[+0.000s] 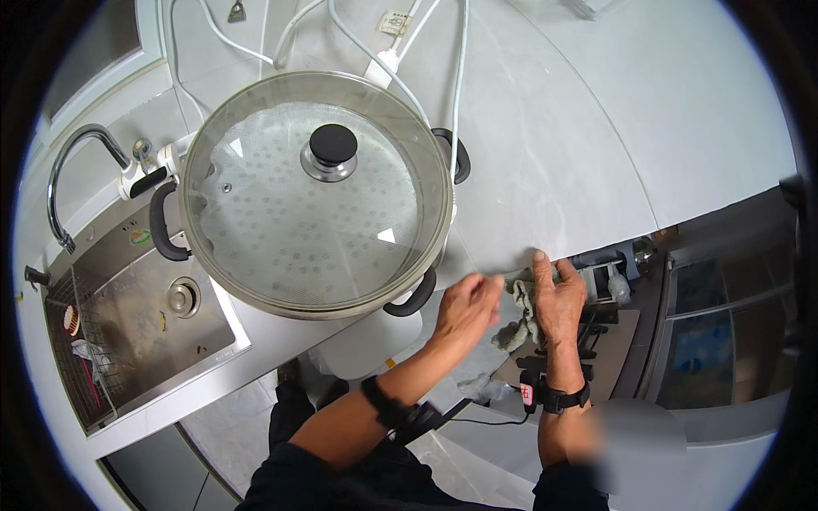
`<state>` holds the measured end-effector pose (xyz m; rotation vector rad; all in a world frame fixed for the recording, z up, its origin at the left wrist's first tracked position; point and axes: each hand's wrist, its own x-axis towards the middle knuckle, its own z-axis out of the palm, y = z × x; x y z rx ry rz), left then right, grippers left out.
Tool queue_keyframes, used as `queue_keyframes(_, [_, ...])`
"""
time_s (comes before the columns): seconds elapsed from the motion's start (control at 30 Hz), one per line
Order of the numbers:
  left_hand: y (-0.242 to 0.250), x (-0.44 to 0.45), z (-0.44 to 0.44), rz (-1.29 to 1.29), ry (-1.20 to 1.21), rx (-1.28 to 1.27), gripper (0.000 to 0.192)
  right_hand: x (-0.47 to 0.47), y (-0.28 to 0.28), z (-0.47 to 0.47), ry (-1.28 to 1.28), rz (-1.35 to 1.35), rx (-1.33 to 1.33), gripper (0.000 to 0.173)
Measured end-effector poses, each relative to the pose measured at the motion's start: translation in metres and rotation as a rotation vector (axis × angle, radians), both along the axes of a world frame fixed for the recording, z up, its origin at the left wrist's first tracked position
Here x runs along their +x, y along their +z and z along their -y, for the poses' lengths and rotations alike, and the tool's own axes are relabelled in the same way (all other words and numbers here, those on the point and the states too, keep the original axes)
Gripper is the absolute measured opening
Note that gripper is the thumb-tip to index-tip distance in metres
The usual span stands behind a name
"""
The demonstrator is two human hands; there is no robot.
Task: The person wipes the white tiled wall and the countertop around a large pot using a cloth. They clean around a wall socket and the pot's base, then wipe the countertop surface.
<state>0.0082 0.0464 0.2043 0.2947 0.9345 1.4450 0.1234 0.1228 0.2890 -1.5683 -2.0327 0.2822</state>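
My right hand (560,299) grips a crumpled grey-green cloth (525,310), which hangs down on its left side by the counter's edge. Just left of the cloth is my left hand (470,301), its fingers curled and blurred; whether anything is between them cannot be told. Beyond my left hand, a wide round pot (319,312) with dark loop handles (415,295) stands on the counter. A glass lid (268,255) with a black knob (333,144) covers it. Through the glass shows a pale mesh liner (358,223) with rows of dark dots.
Left of the pot lies a steel sink (140,345) with a wire rack (96,358) and a curved faucet (86,131). White cables (457,83) run behind and beside the pot. A white stool (370,345) is under the counter edge. Glass-fronted cabinet doors (696,358) stand at right.
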Motion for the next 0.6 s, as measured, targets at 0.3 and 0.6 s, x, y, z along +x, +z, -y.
queue_keyframes(0.3, [-0.005,-0.007,-0.079,0.153,0.262,-0.066,0.035,0.005,0.005,-0.01,0.108,0.041,-0.017,0.036])
queue_keyframes(0.6, [-0.011,-0.01,-0.082,0.272,0.272,-0.022,0.029,0.009,-0.004,-0.012,0.135,-0.018,-0.01,0.033])
